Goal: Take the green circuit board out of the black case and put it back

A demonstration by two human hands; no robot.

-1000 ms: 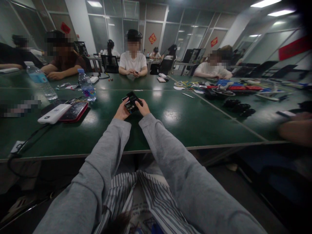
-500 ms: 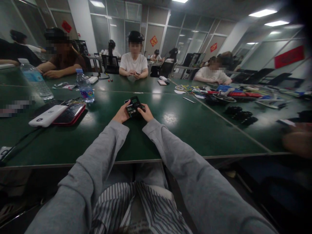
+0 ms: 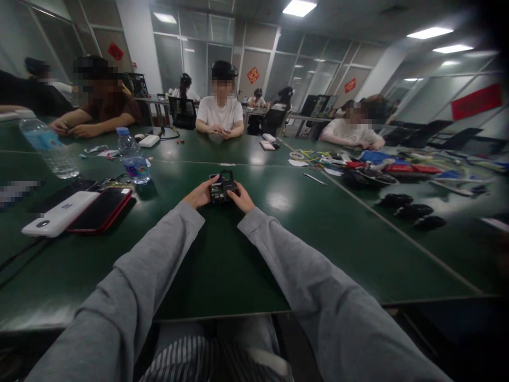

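A small black device (image 3: 223, 186) with an open frame and small parts inside sits low over the green table (image 3: 222, 265), held between both hands. My left hand (image 3: 199, 194) grips its left side with the thumb stretched along the top edge. My right hand (image 3: 242, 198) pinches its right side with curled fingers. Both arms wear grey sleeves and reach out from the table's near edge.
At the left lie a red-cased phone (image 3: 100, 210), a white power bank (image 3: 59, 213) and two water bottles (image 3: 133, 157) (image 3: 46, 144). Coloured parts and black items (image 3: 397, 200) crowd the right side. Several people sit along the far edge.
The device has come down from a tilted, raised hold to lie close to the table top, with both hands still on it. The view has tipped upward and forward.
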